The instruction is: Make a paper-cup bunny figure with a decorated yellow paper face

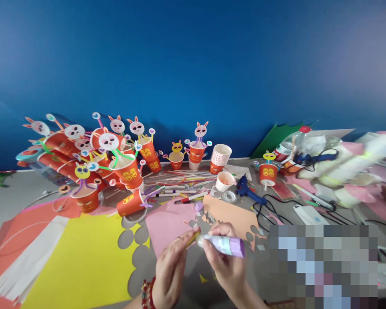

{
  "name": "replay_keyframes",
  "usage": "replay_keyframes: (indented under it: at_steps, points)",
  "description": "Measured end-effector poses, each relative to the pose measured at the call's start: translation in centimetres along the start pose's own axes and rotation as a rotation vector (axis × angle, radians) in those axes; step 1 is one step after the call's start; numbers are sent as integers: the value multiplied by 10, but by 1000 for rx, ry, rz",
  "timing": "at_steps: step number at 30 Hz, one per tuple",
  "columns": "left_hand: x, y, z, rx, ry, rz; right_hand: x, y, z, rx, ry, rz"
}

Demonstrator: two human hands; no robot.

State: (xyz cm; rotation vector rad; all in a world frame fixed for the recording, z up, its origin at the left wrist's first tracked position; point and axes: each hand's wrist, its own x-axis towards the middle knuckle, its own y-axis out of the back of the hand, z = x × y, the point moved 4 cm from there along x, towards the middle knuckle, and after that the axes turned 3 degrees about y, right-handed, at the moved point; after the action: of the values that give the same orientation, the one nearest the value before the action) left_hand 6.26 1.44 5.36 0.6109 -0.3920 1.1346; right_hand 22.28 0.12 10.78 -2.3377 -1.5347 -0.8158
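Holds a glue bottle with a purple end [223,244] in the right hand [227,262], grip clamped around the barrel, nozzle pointing toward the left hand [173,262]. Pinches a thin yellowish piece [193,238] at the left fingertips, grip together on it, just beside the nozzle, above the gray counter [188,283]; cannot tell whether nozzle and piece touch.

Behind the hands, shows a small white cup [224,182] with pale orange bits inside, and near it a nested stack of paper cups [221,158], mouths up. To the left of the stack, shows an upright red cup with a white rabbit face [196,155], purple stems rising from its mouth, then a smaller cup with a yellow face [176,161]. Farther left, crowds together many red rabbit cups [125,169], some tilted, with colored stems inside. In front of these, lies on its side a red cup [130,203] with purple stems at the mouth. Near the blue glue gun [249,191], stands another red cup with a yellow face [268,172].
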Motion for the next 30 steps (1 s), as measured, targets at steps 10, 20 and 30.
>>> replay_keyframes:
  at_steps: [10,20,30]
  points:
    - [1,-1,2,-54,-9,16,3,3,-2,-67,-8,46]
    - [0,1,2,-21,-48,89,3,3,-2,-46,-13,61]
    - [1,0,3,-17,-15,61,-1,-2,-4,-12,31,33]
